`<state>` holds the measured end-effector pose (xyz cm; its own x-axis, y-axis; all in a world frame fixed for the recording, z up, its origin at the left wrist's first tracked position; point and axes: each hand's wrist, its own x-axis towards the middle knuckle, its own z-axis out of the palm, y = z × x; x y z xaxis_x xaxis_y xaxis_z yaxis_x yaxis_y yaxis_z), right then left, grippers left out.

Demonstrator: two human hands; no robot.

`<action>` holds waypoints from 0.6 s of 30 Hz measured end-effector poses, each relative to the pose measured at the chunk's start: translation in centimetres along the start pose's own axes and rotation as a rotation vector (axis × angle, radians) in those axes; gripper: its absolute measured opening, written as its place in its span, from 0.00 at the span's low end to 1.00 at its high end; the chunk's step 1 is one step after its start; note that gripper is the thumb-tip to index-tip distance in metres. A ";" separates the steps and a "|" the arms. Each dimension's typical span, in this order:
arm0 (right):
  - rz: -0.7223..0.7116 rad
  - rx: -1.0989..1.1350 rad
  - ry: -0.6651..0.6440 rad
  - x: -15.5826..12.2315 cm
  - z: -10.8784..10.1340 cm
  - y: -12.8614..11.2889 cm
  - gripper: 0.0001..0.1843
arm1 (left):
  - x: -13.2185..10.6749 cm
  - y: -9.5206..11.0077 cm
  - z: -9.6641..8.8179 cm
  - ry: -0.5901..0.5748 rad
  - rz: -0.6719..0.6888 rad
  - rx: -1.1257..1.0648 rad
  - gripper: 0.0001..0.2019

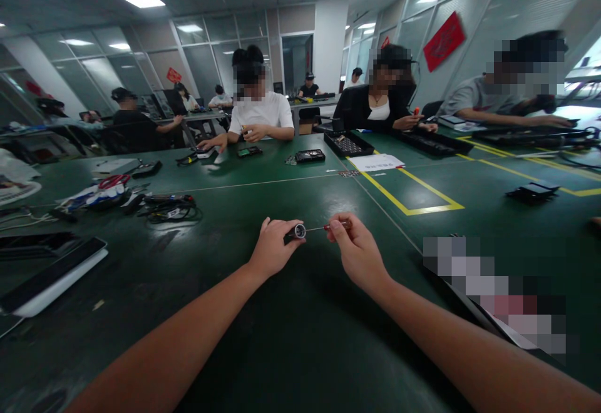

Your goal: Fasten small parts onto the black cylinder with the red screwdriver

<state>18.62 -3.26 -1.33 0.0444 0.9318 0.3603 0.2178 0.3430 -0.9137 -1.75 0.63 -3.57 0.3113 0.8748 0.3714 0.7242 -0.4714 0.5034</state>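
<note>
My left hand [275,245] is closed around a small dark cylinder [299,231], whose round silvery end faces me. The rest of the cylinder is hidden by my fingers, so its kind is unclear. In my right hand [355,247] is a screwdriver [346,225] with a reddish handle, pinched between thumb and fingers. Its thin metal shaft points left and its tip reaches the rim of the cylinder; I cannot tell whether it goes inside. Both hands are held above the green table [263,350].
Tangled black cables [171,208] and red-handled scissors [114,181] lie at left, near a black-and-white device [61,275]. Across the table are an opened device [310,155], a black tray [348,144] and a paper sheet [377,162]. Several people work around the tables.
</note>
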 end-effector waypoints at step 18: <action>-0.011 -0.081 -0.002 -0.5 0.0 -0.6 0.16 | 0.0 0.0 -0.1 -0.004 0.010 -0.035 0.17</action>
<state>18.44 -3.92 -0.96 0.0398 0.9283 0.3697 0.2964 0.3423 -0.8916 -1.86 0.63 -3.51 0.3208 0.8705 0.3733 0.6989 -0.4836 0.5270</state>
